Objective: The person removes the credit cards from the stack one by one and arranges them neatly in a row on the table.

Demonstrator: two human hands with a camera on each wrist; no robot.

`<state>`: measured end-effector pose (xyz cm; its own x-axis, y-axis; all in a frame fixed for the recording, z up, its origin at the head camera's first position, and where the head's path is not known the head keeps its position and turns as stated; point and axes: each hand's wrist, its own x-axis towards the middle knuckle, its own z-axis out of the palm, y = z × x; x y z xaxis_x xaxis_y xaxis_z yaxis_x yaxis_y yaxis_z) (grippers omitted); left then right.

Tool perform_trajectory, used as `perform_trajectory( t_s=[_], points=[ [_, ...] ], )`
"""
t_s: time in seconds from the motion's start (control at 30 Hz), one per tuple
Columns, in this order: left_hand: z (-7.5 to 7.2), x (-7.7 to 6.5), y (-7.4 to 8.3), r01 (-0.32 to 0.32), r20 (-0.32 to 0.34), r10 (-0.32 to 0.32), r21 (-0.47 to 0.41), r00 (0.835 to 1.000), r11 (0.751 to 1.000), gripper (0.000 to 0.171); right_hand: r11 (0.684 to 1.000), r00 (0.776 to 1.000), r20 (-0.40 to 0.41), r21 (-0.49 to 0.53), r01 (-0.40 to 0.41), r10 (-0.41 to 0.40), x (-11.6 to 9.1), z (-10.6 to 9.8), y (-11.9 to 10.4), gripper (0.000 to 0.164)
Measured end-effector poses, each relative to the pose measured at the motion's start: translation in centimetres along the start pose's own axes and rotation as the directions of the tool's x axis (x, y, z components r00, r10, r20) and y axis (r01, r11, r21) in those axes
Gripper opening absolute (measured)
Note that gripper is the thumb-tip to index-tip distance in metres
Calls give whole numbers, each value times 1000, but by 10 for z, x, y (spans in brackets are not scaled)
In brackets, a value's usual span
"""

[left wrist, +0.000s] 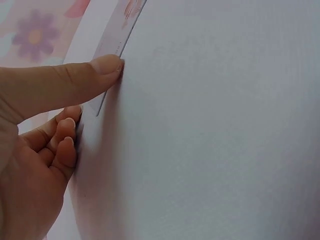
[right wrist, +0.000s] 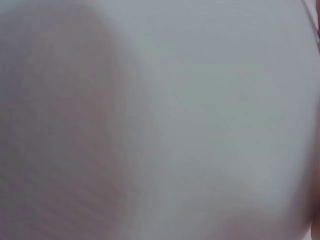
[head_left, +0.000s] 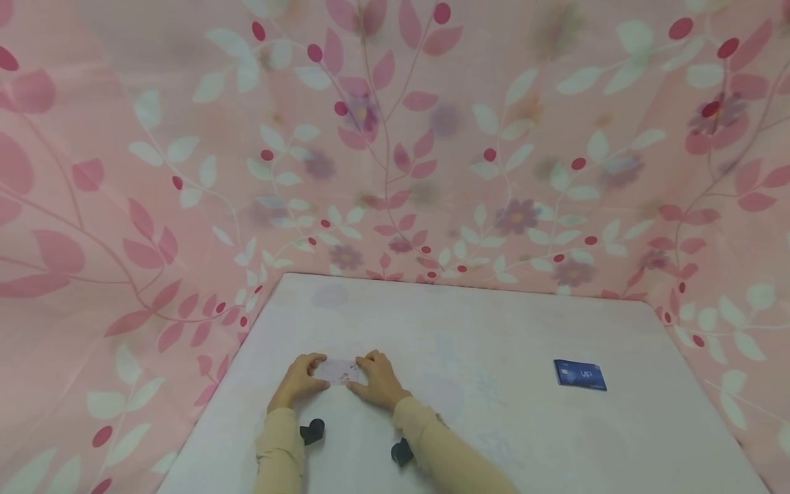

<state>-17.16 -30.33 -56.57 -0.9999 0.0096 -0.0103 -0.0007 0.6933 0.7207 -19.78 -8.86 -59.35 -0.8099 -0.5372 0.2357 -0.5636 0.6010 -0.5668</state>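
A pale pinkish card (head_left: 336, 370) with a reddish pattern lies between the two hands, low over the white table. The left hand (head_left: 301, 377) grips its left end, thumb on the near edge and fingers at the far side. In the left wrist view the thumb (left wrist: 107, 65) presses against the long edge of that card, and the other fingers are bent behind it. From the right, the right hand (head_left: 378, 381) holds the opposite end between thumb and fingers. The right wrist view has mostly blurred table surface, with only a sliver of hand at its right edge.
A dark blue card (head_left: 580, 374) with a chip and white lettering lies on the right of the white table (head_left: 524, 425). Pink floral cloth (head_left: 395, 137) hangs behind and at both sides. Black wrist devices (head_left: 313, 431) sit by the sleeves.
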Motion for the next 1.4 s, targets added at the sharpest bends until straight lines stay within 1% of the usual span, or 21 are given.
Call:
perform_trajectory(
  t_s=[0.07, 0.13, 0.2, 0.3, 0.4, 0.6, 0.7, 0.83, 0.97, 1.03, 1.17, 1.4],
  points=[
    [1, 0, 1, 5, -3, -5, 1, 1000, 1000, 55, 998, 1000, 18, 53, -27, 26, 0, -4, 0, 58],
    [1, -2, 4, 8, -5, -8, -3, 1000, 1000, 56, 994, 999, 19, 104, -39, 37, 0, -7, -1, 58],
    [2, -3, 6, 14, -10, -14, -5, 1000, 1000, 57, 991, 1000, -3, 132, -23, 23, -1, -9, -1, 57],
    [3, -5, 9, 24, -24, -24, -4, 999, 1000, 57, 988, 999, -45, 152, 22, -15, -1, -12, -1, 52],
    [4, -9, 13, 29, -58, -29, -11, 998, 1000, 54, 985, 997, -67, 167, 48, -37, -2, -14, -1, 46],
    [5, -11, 24, -18, -132, 12, -45, 991, 999, 50, 979, 997, -74, 204, 19, -4, -6, -23, -1, 40],
    [5, -14, 30, -7, -148, -4, -76, 989, 997, 49, 973, 996, -91, 229, 21, -1, -8, -28, -1, 38],
    [6, -18, 35, 23, -156, -39, -101, 987, 995, 46, 960, 993, -116, 272, 60, -30, -10, -37, -3, 37],
    [8, -21, 40, 12, -168, -34, -126, 985, 992, 44, 953, 989, -133, 287, 95, -58, -14, -43, -3, 37],
    [9, -21, 41, -4, -176, -21, -140, 984, 990, 43, 950, 990, -128, 299, 91, -55, -16, -46, -3, 38],
    [11, -21, 44, -22, -180, -7, -161, 984, 987, 42, 945, 995, -102, 322, 49, -17, -21, -53, -2, 39],
    [16, -22, 49, -25, -145, -7, -216, 989, 976, 46, 943, 992, -126, 325, 65, -25, -29, -64, 0, 38]
  ],
)
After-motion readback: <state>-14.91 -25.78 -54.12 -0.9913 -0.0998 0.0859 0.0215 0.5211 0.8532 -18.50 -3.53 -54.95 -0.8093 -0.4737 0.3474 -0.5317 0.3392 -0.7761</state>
